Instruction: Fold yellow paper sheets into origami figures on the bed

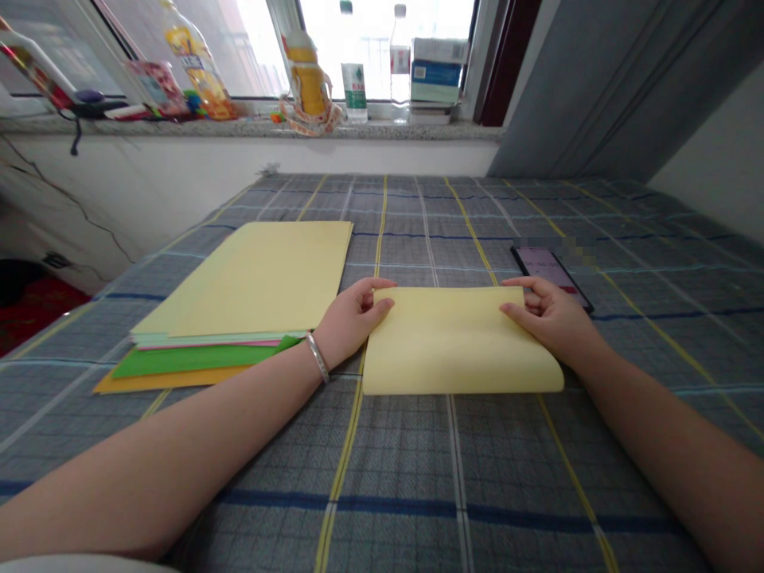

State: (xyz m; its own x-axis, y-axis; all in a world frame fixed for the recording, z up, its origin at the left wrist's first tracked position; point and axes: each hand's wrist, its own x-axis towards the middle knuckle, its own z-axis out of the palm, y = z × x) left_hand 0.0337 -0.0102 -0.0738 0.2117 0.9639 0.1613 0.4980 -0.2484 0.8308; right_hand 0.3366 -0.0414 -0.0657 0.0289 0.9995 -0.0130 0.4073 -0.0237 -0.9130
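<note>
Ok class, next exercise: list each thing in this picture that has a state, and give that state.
Left hand: holding the sheet's left end.
Right hand: holding the sheet's right end.
Yellow paper sheet: folded over, curved.
Coloured paper stack: flat, edges fanned.
Phone: face up.
Water bottle: upright, capped.

The pale yellow sheet (459, 346) is smooth, matt paper, and the stacked coloured sheets (239, 278) beside it have the same dull paper finish. The bangle (317, 357) is shiny metal. The checked cover (406, 469) beneath them is woven cloth with a slightly rough texture. The phone (552, 270) has a glossy face, the water bottle (355, 83) is clear plastic, and the windowsill (251, 129) is speckled polished stone.
</note>
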